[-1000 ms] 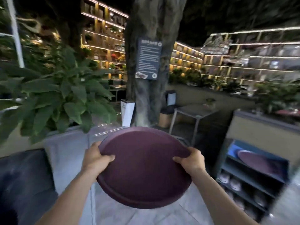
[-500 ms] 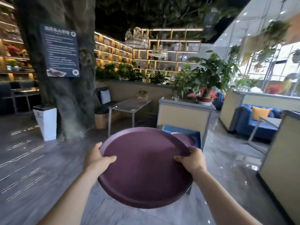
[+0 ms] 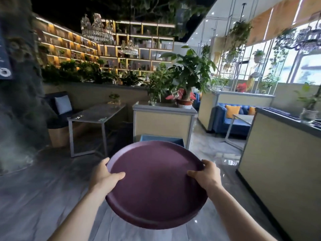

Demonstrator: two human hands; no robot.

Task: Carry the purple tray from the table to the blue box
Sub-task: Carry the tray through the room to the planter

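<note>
I hold a round purple tray (image 3: 156,185) in front of me, low in the centre of the head view. My left hand (image 3: 106,176) grips its left rim and my right hand (image 3: 206,176) grips its right rim, thumbs on top. The tray is empty and tilted slightly toward me. Just beyond its far edge shows the top of the blue box (image 3: 161,137), standing on the floor against a beige planter cabinet (image 3: 163,122). The tray hides most of the box.
A grey metal-legged table (image 3: 97,115) stands left of the box, with a dark sofa behind it. A tree trunk (image 3: 19,94) fills the left. A beige counter (image 3: 278,164) runs along the right. Glossy tiled floor (image 3: 217,153) lies between.
The view has swung to the right and moved closer to the box; the tree slid to the left edge. Both hands keep the same grip on the tray.
</note>
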